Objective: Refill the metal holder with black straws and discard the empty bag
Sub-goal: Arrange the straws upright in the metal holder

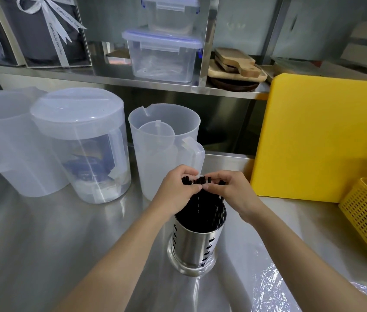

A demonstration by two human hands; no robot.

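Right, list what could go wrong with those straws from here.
1. Both the left hand and the right hand pinch only the tops of the black straws, so loose ones might splay over the metal holder rim onto the steel counter.
2. The clear bag lies beside the right forearm and might get swept off.

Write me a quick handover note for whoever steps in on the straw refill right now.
Left hand and right hand: both pinch the tops of the black straws.
Straws stand in the metal holder on the steel counter.
Clear plastic, probably the bag, lies on the counter by the right forearm.
Done: straws in the holder.
Left: settle them, let go, discard the bag.
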